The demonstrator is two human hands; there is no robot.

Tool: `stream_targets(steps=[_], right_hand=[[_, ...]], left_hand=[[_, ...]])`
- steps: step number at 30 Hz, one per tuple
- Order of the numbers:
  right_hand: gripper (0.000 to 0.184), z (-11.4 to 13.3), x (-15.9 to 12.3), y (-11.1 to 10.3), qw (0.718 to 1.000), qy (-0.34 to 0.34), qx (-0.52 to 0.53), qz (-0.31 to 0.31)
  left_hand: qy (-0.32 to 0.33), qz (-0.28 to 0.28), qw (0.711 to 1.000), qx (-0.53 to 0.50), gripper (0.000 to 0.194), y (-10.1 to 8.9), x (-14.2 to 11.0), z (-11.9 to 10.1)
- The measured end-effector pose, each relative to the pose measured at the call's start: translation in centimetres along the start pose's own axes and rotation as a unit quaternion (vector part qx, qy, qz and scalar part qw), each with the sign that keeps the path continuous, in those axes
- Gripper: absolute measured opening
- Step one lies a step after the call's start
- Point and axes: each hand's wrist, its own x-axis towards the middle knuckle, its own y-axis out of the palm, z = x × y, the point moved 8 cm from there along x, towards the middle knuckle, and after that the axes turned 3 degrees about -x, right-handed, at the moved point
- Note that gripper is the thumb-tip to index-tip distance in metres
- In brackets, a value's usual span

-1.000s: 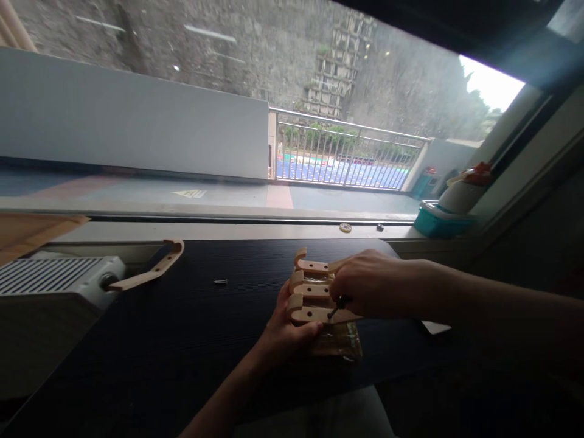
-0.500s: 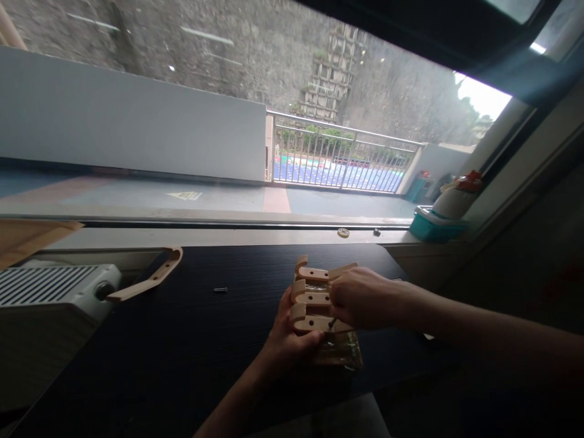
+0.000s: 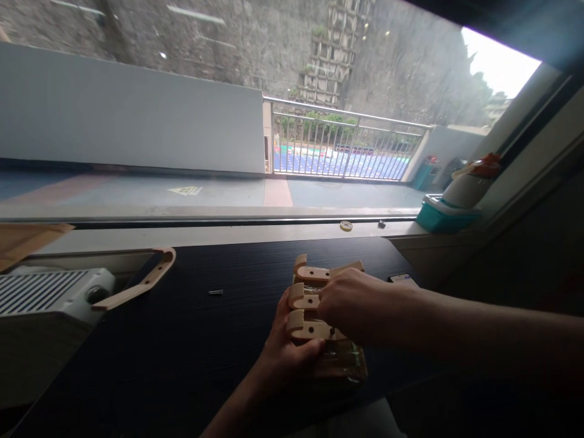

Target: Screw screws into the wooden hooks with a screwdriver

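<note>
Hooks [image 3: 301, 301]: three, wooden, side by side on a plastic-wrapped block [image 3: 340, 363], upon the dark surface [image 3: 191, 347]
Left hand [image 3: 281, 360]: grip closed around the hooks' curled ends, thumb at the nearest one
Right hand [image 3: 349, 304]: grip bent inward over the hooks; cannot tell how tightly it closes or what it holds
Screw [image 3: 216, 292]: lying left of the left hand, well apart
Fourth hook [image 3: 152, 277]: at the surface's left edge, near the radiator [image 3: 50, 340]
Phone [image 3: 401, 278]: just beyond the right forearm
</note>
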Motion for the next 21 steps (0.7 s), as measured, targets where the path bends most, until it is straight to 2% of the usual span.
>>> stream_targets(steps=[2, 4, 7, 10, 13, 18, 21], right_hand=[[0.018, -0.9, -0.3, 0.7, 0.999, 0.032, 0.031, 0.008], [0.017, -2.2, -0.7, 1.4, 0.993, 0.103, 0.05, 0.035], [0.017, -3.0, -0.8, 0.9, 0.984, 0.164, 0.056, 0.029], [0.011, -2.1, -0.5, 0.0, 0.989, 0.136, 0.041, 0.049], [0.01, -1.0, -0.7, -0.6, 0.993, 0.092, 0.021, 0.075], [0.012, -0.4, -1.0, -0.8, 0.999, 0.039, 0.026, 0.016], [0.014, -0.6, -0.9, -0.2, 0.999, 0.024, 0.025, -0.006]], left_hand=[[0.0, -0.002, 1.0, 0.003, 0.081, -0.1, 0.1, 0.1], [0.008, -0.001, 1.0, 0.009, 0.079, -0.1, 0.1, 0.0], [0.026, -0.002, 0.999, 0.02, 0.071, 0.0, 0.0, -0.5], [0.032, -0.003, 0.999, 0.023, 0.073, 0.1, -0.1, -0.8], [0.006, 0.002, 1.0, 0.019, 0.078, 0.1, 0.0, -0.4], [-0.002, 0.018, 0.999, 0.028, 0.064, 0.0, 0.1, 0.3], [-0.002, 0.014, 0.999, 0.03, 0.071, -0.2, 0.1, 0.6]])
